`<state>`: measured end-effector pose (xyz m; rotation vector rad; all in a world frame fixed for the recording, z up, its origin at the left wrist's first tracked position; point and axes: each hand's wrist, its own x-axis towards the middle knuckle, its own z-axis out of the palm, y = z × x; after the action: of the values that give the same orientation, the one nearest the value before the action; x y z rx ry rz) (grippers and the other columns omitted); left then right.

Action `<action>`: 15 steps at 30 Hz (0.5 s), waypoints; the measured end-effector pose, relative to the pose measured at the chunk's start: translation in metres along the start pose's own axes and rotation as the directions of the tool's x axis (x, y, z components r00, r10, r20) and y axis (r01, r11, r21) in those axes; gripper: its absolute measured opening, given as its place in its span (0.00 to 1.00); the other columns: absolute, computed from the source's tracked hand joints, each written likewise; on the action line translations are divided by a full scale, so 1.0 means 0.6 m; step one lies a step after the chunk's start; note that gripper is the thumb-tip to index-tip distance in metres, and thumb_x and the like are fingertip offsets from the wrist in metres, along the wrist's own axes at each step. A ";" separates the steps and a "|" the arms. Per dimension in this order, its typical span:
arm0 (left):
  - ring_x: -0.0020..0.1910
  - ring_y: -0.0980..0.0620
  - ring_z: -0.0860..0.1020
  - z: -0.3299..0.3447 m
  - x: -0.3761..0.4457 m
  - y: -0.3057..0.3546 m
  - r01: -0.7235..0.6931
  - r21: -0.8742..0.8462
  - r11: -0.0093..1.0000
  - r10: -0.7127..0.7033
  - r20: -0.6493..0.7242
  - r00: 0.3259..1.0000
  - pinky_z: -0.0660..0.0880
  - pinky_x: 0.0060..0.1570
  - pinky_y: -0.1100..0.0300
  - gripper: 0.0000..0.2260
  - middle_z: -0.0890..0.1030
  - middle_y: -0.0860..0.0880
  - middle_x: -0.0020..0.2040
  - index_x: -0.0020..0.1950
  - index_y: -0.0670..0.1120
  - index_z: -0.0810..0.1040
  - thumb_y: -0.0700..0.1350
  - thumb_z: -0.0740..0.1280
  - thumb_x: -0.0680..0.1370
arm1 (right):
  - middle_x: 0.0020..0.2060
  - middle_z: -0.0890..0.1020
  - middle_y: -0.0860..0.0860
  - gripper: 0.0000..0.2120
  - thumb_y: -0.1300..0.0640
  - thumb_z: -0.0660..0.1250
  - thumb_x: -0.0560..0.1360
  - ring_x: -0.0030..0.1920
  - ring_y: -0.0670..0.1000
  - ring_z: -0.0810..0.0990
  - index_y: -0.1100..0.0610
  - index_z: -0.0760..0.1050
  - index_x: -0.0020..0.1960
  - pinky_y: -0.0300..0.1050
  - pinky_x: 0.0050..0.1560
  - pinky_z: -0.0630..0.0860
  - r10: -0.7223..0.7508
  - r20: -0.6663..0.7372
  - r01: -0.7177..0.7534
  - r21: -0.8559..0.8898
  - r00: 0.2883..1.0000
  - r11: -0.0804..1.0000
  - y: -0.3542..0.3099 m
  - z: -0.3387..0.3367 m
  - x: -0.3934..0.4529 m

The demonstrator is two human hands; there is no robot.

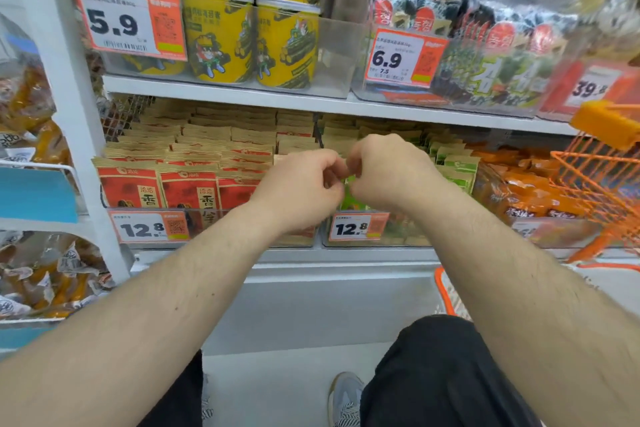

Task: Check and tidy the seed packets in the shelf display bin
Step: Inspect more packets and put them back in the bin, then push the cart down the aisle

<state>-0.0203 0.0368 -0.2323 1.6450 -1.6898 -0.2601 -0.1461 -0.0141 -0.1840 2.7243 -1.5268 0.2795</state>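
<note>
- A green seed packet (350, 189) stands at the front of the right-hand clear bin (408, 237) on the lower shelf (346, 255), only a sliver of it showing between two curled hands that meet just above the bin's price tag (358, 226).
- The left hand (304, 189) and the right hand (384, 172) are both closed to loose fists, fingertips pinched inward and nearly touching each other; they appear to pinch the top edge of that green packet, though the fingers hide the contact and a firm hold cannot be confirmed.
- The step in hand looks like squaring up the front packet — best done by keeping the pinch light at the top corners, setting the packet upright with its face forward, and pressing it back against the row behind it so the stack does not topple.
- More green packets (457, 166) run back in rows just to the right of the hands; the neighbouring bin to the left holds red seed packets (188, 189), standing in tidy files.
- Above, yellow tins (216, 38) and seaweed packs (498, 80) fill the upper shelf — an orange basket (602, 184) hangs at the far right.
</note>
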 end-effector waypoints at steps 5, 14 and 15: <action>0.45 0.48 0.79 0.002 0.037 0.080 -0.137 0.171 0.976 0.106 0.183 0.977 0.77 0.45 0.54 0.04 0.81 0.54 0.44 0.43 0.55 0.76 0.46 0.66 0.73 | 0.46 0.80 0.53 0.11 0.53 0.66 0.68 0.44 0.58 0.77 0.51 0.78 0.50 0.47 0.44 0.76 0.101 0.054 -0.102 0.016 0.993 0.995 0.041 -0.064 -0.040; 0.43 0.46 0.79 0.116 0.214 0.214 -0.522 -0.206 0.828 0.537 0.023 0.843 0.76 0.42 0.54 0.10 0.82 0.50 0.41 0.42 0.51 0.79 0.41 0.61 0.66 | 0.45 0.83 0.56 0.18 0.52 0.59 0.64 0.48 0.63 0.79 0.54 0.79 0.49 0.49 0.43 0.74 0.405 -0.430 -0.374 0.160 0.807 0.914 0.206 -0.108 -0.033; 0.43 0.46 0.79 0.131 0.233 0.233 -0.581 -0.273 0.767 0.593 -0.046 0.804 0.76 0.42 0.54 0.11 0.82 0.50 0.42 0.44 0.48 0.80 0.40 0.61 0.67 | 0.44 0.84 0.56 0.19 0.53 0.58 0.63 0.49 0.63 0.79 0.54 0.81 0.49 0.52 0.46 0.75 0.400 -0.557 -0.363 0.181 0.728 0.914 0.223 -0.114 -0.033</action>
<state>-0.1624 -0.0987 -0.1498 0.8467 -2.0072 -0.2047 -0.2800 -0.0613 -0.1305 2.0014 -1.8458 1.0714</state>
